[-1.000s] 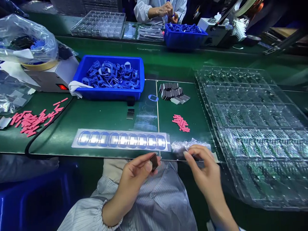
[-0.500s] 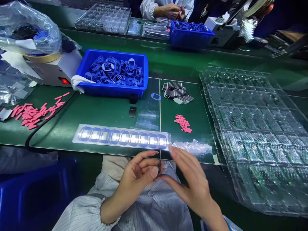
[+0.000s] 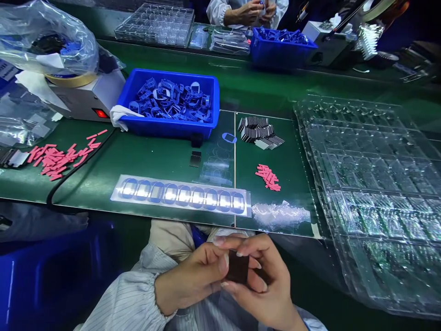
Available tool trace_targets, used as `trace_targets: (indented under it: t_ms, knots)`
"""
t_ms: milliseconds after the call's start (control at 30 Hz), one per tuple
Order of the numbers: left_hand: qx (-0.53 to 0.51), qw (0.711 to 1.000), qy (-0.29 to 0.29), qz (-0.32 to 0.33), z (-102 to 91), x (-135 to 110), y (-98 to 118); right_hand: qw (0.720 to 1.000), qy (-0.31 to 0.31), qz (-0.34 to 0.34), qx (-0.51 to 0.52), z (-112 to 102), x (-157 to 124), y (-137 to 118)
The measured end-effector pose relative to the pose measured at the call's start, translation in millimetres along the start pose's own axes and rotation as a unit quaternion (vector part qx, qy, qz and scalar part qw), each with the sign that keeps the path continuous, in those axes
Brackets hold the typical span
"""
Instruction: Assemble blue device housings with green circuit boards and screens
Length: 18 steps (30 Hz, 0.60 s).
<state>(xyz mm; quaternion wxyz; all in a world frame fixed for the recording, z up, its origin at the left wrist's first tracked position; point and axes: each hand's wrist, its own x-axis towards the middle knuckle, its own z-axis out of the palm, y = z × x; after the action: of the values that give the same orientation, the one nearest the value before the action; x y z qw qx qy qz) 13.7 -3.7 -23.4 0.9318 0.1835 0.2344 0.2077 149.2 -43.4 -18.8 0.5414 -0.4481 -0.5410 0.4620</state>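
Note:
Low in front of my lap, both hands are on a small thin dark square piece (image 3: 238,268), its flat face turned up towards me. My left hand (image 3: 198,276) pinches its left side between thumb and fingers. Fingers of my right hand (image 3: 272,280) touch the top edge, while that thumb lies by the lower edge. Just beyond, on the green table (image 3: 165,161), lies a white strip (image 3: 117,195) bearing a row of blue-rimmed oval pieces. Crumpled clear film (image 3: 280,215) is to its right.
Behind stands a blue bin (image 3: 168,123) of blue plastic parts. Pink strips (image 3: 268,177) and stacked black-and-white pieces (image 3: 260,131) lie right of centre; more pink strips (image 3: 58,161) are left. Clear trays (image 3: 372,184) fill the right side. A co-worker's hands (image 3: 250,13) show across the table.
My right hand has closed in on the dark piece, which was edge-on in my left hand and now shows its flat face. The view has shifted slightly.

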Motion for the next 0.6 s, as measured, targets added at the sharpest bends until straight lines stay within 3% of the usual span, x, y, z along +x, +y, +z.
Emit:
trace_targets:
  t_ms: [133,300,400,600]
  knots:
    - [0.036,0.998,0.013,0.053,1.1,0.9,2.9,0.993,0.043,-0.068,-0.091,-12.1,5.2,-8.1]
    - [0.083,0.991,0.046,0.094,0.4,-4.0,3.6,0.944,0.059,-0.121,-0.301,-30.2,8.9,-16.2]
    - [0.107,0.988,0.054,0.093,0.4,-7.3,3.6,0.941,0.048,-0.120,-0.312,-33.5,9.5,-15.8]
    - [0.169,0.978,0.016,0.123,0.2,-8.7,6.3,0.943,0.047,-0.123,-0.306,-33.0,10.3,-14.1]
